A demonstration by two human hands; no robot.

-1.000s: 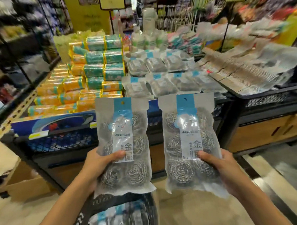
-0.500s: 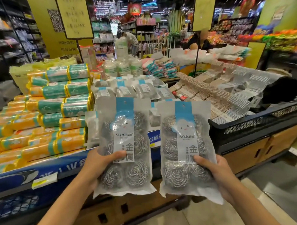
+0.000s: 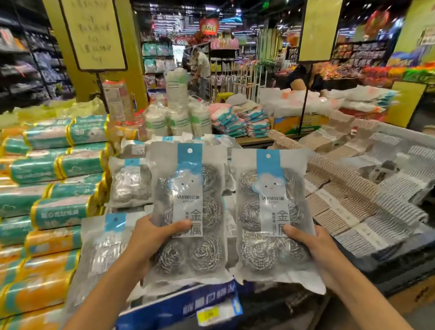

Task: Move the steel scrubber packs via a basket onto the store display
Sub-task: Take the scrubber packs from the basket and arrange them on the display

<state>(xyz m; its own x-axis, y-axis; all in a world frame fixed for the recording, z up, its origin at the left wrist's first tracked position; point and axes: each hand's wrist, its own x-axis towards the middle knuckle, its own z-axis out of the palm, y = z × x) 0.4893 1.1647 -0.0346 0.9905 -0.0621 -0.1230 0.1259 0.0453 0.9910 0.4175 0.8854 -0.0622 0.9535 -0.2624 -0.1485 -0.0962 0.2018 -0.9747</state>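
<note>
While left hand (image 3: 150, 239) grips one scrubber pack (image 3: 188, 206), right hand (image 3: 312, 245) a second pack (image 3: 271, 212), both upright, two display packs (image 3: 129, 186) at left

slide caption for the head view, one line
Left hand grips the left scrubber pack and right hand the right scrubber pack, both upright above packs lying on the display.

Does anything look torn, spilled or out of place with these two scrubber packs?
Nothing stands out. The left hand and right hand each hold one upright; the left pack and right pack look sealed.
</note>
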